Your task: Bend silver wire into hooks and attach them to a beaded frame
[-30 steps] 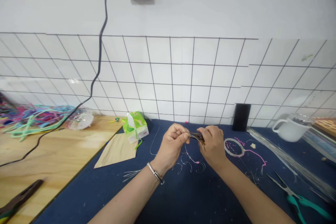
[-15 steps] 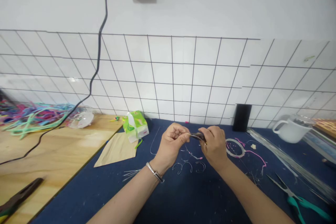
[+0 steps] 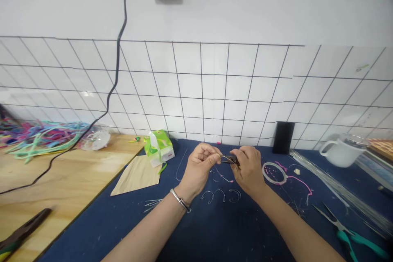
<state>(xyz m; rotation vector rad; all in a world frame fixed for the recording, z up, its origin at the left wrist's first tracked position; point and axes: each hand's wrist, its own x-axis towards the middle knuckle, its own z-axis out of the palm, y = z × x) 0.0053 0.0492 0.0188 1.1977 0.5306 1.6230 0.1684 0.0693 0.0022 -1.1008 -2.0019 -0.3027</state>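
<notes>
My left hand pinches a thin wire between thumb and fingertips. My right hand is closed around small dark-handled pliers, whose tips point left at the wire, close to my left fingertips. Part of the pliers is hidden by my right fingers. Below the hands, several curled wire pieces lie on the dark blue cloth. A wire with pink beads lies just behind them.
To the right are a white ring with pink cord, green-handled pliers, long wires, a black phone-like block and a white mug. A tissue pack stands left; dark pliers lie on wood.
My right hand and its pliers have shifted slightly left and up, and the wire now shows as a curve by the pliers. My left hand has barely moved.
</notes>
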